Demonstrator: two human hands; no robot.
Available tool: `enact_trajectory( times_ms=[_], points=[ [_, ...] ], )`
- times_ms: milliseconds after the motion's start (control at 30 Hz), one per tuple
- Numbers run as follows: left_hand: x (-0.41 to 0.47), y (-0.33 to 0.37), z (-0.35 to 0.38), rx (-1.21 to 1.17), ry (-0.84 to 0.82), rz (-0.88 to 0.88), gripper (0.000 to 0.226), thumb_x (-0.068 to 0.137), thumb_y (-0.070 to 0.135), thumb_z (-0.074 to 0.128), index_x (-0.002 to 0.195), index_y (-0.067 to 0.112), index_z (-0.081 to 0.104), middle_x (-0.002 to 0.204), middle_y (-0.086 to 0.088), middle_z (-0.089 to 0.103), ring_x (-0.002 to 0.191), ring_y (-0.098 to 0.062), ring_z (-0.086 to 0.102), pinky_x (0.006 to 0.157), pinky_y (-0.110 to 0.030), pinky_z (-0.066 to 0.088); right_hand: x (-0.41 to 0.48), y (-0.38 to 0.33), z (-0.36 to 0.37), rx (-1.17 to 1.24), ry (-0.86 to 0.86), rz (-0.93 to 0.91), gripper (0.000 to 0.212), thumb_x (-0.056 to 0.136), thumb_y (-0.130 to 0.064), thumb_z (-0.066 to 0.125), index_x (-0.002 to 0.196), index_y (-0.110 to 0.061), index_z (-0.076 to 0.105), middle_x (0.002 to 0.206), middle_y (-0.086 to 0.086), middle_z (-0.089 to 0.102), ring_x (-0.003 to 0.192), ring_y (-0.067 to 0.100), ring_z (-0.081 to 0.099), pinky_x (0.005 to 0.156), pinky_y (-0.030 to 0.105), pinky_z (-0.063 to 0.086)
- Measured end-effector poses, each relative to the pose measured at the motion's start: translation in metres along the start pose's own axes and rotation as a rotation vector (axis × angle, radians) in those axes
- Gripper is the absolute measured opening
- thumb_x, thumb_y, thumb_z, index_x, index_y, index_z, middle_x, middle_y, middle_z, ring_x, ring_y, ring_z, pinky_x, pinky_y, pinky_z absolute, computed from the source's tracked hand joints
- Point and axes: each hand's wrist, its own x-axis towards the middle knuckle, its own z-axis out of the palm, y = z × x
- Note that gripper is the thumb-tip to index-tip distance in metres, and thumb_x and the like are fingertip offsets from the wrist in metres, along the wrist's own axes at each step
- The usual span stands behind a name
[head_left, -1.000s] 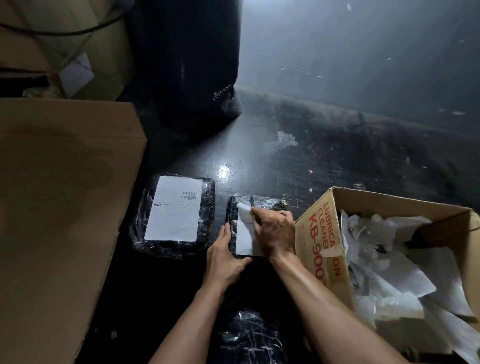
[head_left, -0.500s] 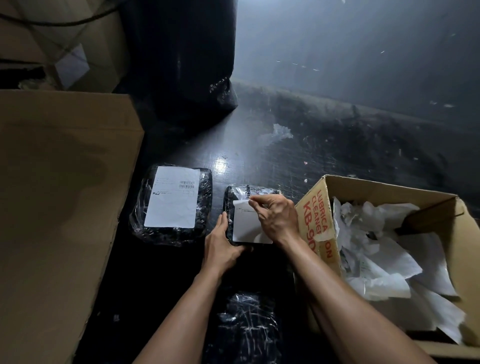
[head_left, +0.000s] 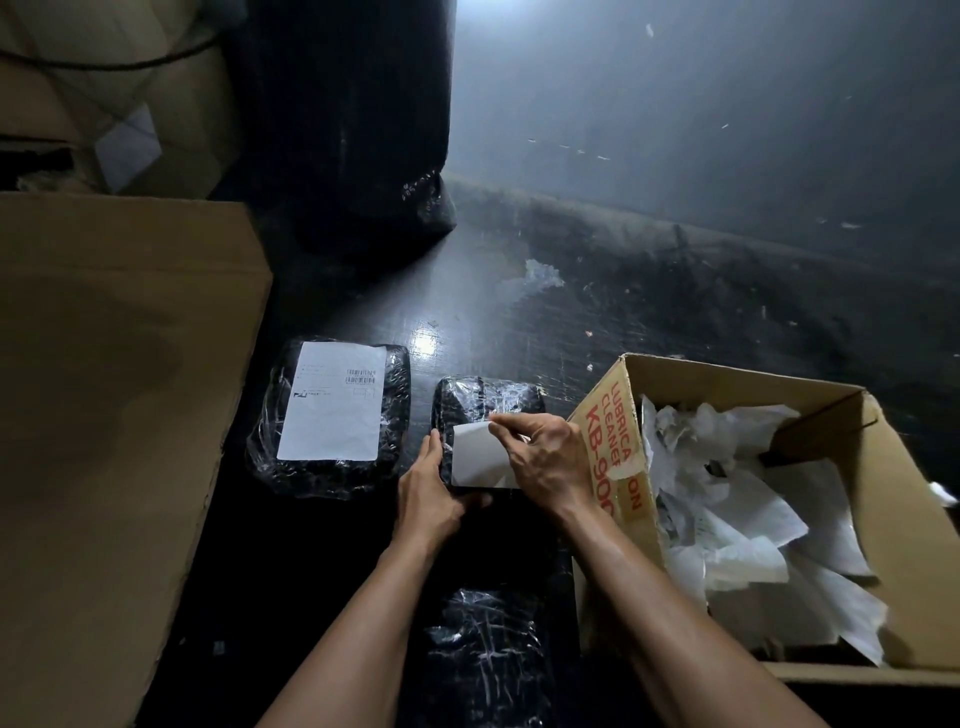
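Two hands work one small black-wrapped parcel (head_left: 485, 397), which lies on the dark surface (head_left: 519, 322) at the centre of the view. A left hand (head_left: 431, 493) braces its 7 o'clock corner, fingers fairly straight along the side and thumb across the near edge. At the parcel's 3 o'clock side, the right hand (head_left: 545, 457) pinches the far edge of the white label (head_left: 475, 460) between thumb and fingertips, lifted off the wrap. This looks like the peeling step, half done. Next calls for a steady pull toward 6 o'clock while the parcel stays pinned. At 9 o'clock lies a larger labelled parcel (head_left: 397, 410); at 3 o'clock, an open carton (head_left: 613, 441) of crumpled paper (head_left: 727, 467)
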Motion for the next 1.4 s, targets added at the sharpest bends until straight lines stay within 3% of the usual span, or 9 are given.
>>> enact_trajectory(
  times_ms=[367, 567, 733, 933, 1233, 1400],
  points=[
    [0.003, 0.0, 0.0, -0.02, -0.027, -0.022, 0.132, 0.046, 0.039, 0.097, 0.154, 0.013, 0.025, 0.159, -0.006, 0.028, 0.143, -0.02, 0.035, 0.115, -0.031, 0.032, 0.004, -0.01, -0.019, 0.04, -0.013, 0.01, 0.019, 0.087, -0.037, 0.073, 0.104, -0.029, 0.079, 0.1, -0.01, 0.078, 0.089, -0.002, 0.072, 0.083, 0.026, 0.06],
    [0.0, 0.001, -0.002, -0.025, -0.037, -0.01, 0.133, 0.048, 0.038, 0.097, 0.154, 0.011, 0.022, 0.16, -0.007, 0.025, 0.145, -0.021, 0.031, 0.116, -0.027, 0.027, 0.004, -0.015, -0.023, -0.026, -0.023, -0.031, 0.027, 0.089, -0.033, 0.073, 0.115, -0.028, 0.074, 0.105, -0.005, 0.078, 0.094, 0.007, 0.073, 0.085, 0.028, 0.059],
    [-0.001, 0.002, -0.002, -0.028, -0.018, 0.004, 0.133, 0.045, 0.038, 0.097, 0.153, 0.008, 0.026, 0.159, -0.008, 0.029, 0.145, -0.018, 0.032, 0.117, -0.025, 0.025, 0.005, -0.018, -0.025, -0.026, -0.025, -0.032, 0.005, 0.089, -0.026, 0.073, 0.087, -0.028, 0.077, 0.089, -0.009, 0.078, 0.081, 0.0, 0.072, 0.07, 0.019, 0.057],
    [-0.003, 0.002, -0.002, -0.012, -0.015, 0.013, 0.133, 0.045, 0.043, 0.096, 0.153, 0.008, 0.026, 0.158, -0.008, 0.029, 0.144, -0.02, 0.032, 0.118, -0.03, 0.027, 0.0, -0.012, -0.03, 0.015, -0.038, -0.073, 0.006, 0.086, -0.02, 0.074, 0.087, -0.026, 0.077, 0.09, -0.01, 0.078, 0.086, 0.0, 0.073, 0.08, 0.033, 0.062],
    [-0.004, 0.004, -0.002, -0.045, -0.021, -0.008, 0.131, 0.048, 0.039, 0.097, 0.154, 0.013, 0.024, 0.16, -0.005, 0.027, 0.146, -0.015, 0.028, 0.119, -0.028, 0.024, -0.013, -0.017, -0.037, 0.033, -0.053, -0.096, 0.014, 0.085, -0.01, 0.074, 0.088, -0.023, 0.077, 0.089, -0.011, 0.078, 0.084, -0.004, 0.072, 0.08, 0.031, 0.062],
    [-0.003, 0.001, -0.001, -0.05, -0.02, -0.011, 0.131, 0.049, 0.039, 0.096, 0.154, 0.013, 0.024, 0.16, -0.004, 0.027, 0.146, -0.015, 0.028, 0.115, -0.02, 0.021, -0.017, -0.019, -0.042, 0.028, -0.024, -0.11, 0.017, 0.085, -0.007, 0.073, 0.089, -0.023, 0.078, 0.089, -0.011, 0.078, 0.084, -0.005, 0.072, 0.08, 0.029, 0.062]
  ],
)
